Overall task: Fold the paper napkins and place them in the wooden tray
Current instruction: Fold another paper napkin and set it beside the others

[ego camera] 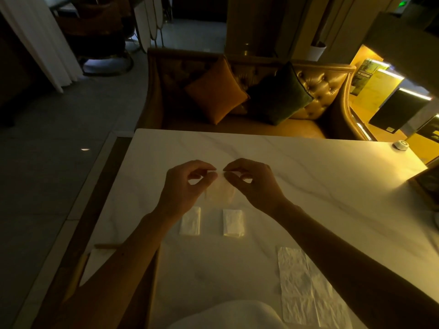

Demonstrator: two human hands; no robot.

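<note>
Above the marble table (308,167), the left hand (187,186) and right hand (254,184) pinch the top edge of a thin napkin (219,193), which hangs between them. Two folded napkins (234,223) lie on the table just nearer the person. Flat unfolded sheets (306,286) lie near the table's right front. The wooden tray (78,269) sits at the table's left front edge. No writing is legible.

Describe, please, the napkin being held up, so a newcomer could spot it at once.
Start at the white marble table and go to its middle, where both hands meet. The left hand and right hand pinch the top edge of one napkin. It alone hangs off the table; two folded napkins lie flat below.
</note>
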